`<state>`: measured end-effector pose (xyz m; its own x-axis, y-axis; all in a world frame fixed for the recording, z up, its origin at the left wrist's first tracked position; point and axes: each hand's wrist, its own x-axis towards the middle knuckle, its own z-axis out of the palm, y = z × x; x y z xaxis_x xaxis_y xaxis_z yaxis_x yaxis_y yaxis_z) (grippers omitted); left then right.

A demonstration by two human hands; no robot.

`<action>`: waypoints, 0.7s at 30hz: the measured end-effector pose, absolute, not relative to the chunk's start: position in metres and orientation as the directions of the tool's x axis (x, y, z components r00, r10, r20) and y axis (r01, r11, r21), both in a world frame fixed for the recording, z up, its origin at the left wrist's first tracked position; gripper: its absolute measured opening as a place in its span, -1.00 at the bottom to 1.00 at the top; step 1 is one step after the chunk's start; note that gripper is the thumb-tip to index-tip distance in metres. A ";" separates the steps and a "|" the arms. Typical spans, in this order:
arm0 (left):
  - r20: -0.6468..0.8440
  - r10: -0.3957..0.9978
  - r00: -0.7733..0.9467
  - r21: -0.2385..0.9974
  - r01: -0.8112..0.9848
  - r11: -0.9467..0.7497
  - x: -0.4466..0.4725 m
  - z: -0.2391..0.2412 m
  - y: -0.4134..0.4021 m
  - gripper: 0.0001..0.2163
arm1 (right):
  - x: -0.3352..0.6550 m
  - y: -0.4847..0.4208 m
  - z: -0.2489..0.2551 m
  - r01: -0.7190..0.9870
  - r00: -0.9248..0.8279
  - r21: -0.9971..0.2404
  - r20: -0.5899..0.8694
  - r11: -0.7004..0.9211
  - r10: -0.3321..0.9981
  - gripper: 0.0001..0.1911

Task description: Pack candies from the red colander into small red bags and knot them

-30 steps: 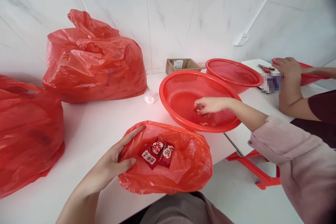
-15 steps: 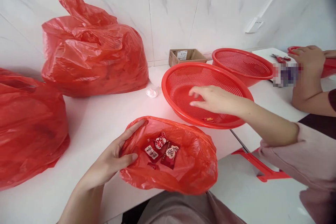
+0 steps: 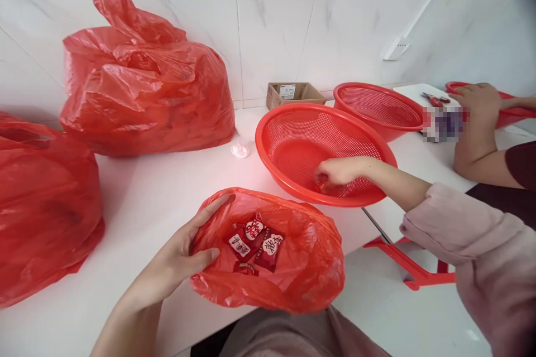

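My left hand (image 3: 178,256) grips the left rim of an open red plastic bag (image 3: 310,268), thumb inside and fingers along the outside. Several dark red snack packets (image 3: 270,248) with white labels lie at the bottom of the bag. Down in the near red plastic basket (image 3: 288,150), my right hand (image 3: 341,172) has its fingers closed around a small red packet (image 3: 322,183). Most of that packet is hidden by the fingers.
Two full red bags (image 3: 154,95) (image 3: 46,212) stand on the left. Behind the near basket are another red basket (image 3: 377,101) and a small cardboard box (image 3: 293,95). Crumpled pale plastic (image 3: 240,150) lies on the white table (image 3: 142,189). Another person's arm (image 3: 477,134) is at right, near red-handled pliers (image 3: 438,100).
My right hand has lowered towards the basket's near side and closed on the small red packet lying there. My left hand keeps its hold on the bag.
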<state>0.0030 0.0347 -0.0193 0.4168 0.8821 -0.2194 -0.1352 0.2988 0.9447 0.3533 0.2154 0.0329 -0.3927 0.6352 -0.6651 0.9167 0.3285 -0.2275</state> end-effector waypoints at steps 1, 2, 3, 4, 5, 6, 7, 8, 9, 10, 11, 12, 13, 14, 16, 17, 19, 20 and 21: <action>-0.213 0.884 0.416 0.948 -0.131 0.290 0.003 -0.020 0.035 -0.25 | 0.353 0.215 0.040 0.906 -0.423 -0.284 -0.618 0.314 0.662 -0.76; -0.208 0.886 0.414 0.951 -0.125 0.282 0.003 -0.020 0.035 -0.26 | 0.352 0.212 0.048 0.879 -0.466 -0.376 -0.550 0.292 0.693 -0.72; -0.204 0.888 0.412 0.954 -0.121 0.275 0.003 -0.020 0.035 -0.28 | 0.350 0.208 0.057 0.828 -0.511 -0.493 -0.463 0.268 0.725 -0.68; -0.201 0.891 0.408 0.956 -0.118 0.270 0.003 -0.020 0.036 -0.29 | 0.345 0.201 0.065 0.750 -0.549 -0.612 -0.369 0.248 0.750 -0.64; -0.200 0.894 0.401 0.957 -0.115 0.266 0.003 -0.020 0.036 -0.29 | 0.339 0.192 0.073 0.665 -0.577 -0.709 -0.287 0.236 0.765 -0.61; -0.199 0.899 0.390 0.958 -0.114 0.262 0.004 -0.020 0.036 -0.30 | 0.331 0.181 0.079 0.595 -0.599 -0.769 -0.233 0.232 0.766 -0.60; -0.199 0.904 0.379 0.960 -0.111 0.257 0.004 -0.020 0.037 -0.29 | 0.321 0.169 0.084 0.559 -0.624 -0.793 -0.211 0.241 0.752 -0.61; -0.198 0.908 0.369 0.961 -0.109 0.254 0.004 -0.020 0.037 -0.29 | 0.311 0.156 0.086 0.546 -0.648 -0.794 -0.199 0.266 0.735 -0.63; -0.197 0.912 0.359 0.963 -0.105 0.249 0.005 -0.019 0.038 -0.28 | 0.301 0.142 0.087 0.548 -0.669 -0.777 -0.184 0.311 0.720 -0.64; -0.196 0.916 0.351 0.965 -0.097 0.244 0.006 -0.018 0.038 -0.26 | 0.291 0.129 0.086 0.557 -0.686 -0.740 -0.153 0.377 0.712 -0.66; -0.193 0.920 0.340 0.969 -0.082 0.233 0.007 -0.018 0.038 -0.25 | 0.283 0.116 0.085 0.569 -0.697 -0.684 -0.105 0.457 0.710 -0.67; -0.190 0.927 0.323 0.975 -0.051 0.217 0.009 -0.017 0.038 -0.25 | 0.276 0.105 0.082 0.582 -0.704 -0.611 -0.048 0.537 0.709 -0.67; -0.186 0.938 0.294 0.981 0.003 0.194 0.010 -0.015 0.038 -0.26 | 0.272 0.095 0.080 0.595 -0.712 -0.532 0.000 0.602 0.702 -0.67; -0.177 0.951 0.253 0.983 0.083 0.161 0.011 -0.013 0.037 -0.27 | 0.269 0.086 0.078 0.604 -0.724 -0.459 0.027 0.652 0.690 -0.68; -0.126 0.980 0.152 0.948 0.309 0.074 0.012 -0.007 0.032 -0.31 | 0.270 0.071 0.073 0.607 -0.761 -0.339 0.014 0.719 0.649 -0.72; -0.096 0.989 0.110 0.902 0.429 0.040 0.011 -0.004 0.028 -0.32 | 0.273 0.065 0.071 0.599 -0.784 -0.282 -0.016 0.750 0.620 -0.75; -0.079 0.995 0.052 0.787 0.617 0.031 0.004 0.005 0.020 -0.30 | 0.283 0.056 0.067 0.563 -0.826 -0.163 -0.090 0.810 0.556 -0.81; -0.092 0.995 0.026 0.738 0.673 0.050 0.000 0.010 0.017 -0.29 | 0.289 0.053 0.064 0.543 -0.839 -0.109 -0.124 0.833 0.530 -0.85; -0.112 0.994 0.003 0.702 0.708 0.077 -0.006 0.015 0.013 -0.28 | 0.296 0.050 0.063 0.529 -0.842 -0.069 -0.163 0.846 0.514 -0.88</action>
<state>-0.0058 0.0129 0.0153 0.0027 0.9937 -0.1121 0.7080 0.0773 0.7020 0.2956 0.0503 0.0625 -0.8422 0.5140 -0.1626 0.5294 0.8455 -0.0695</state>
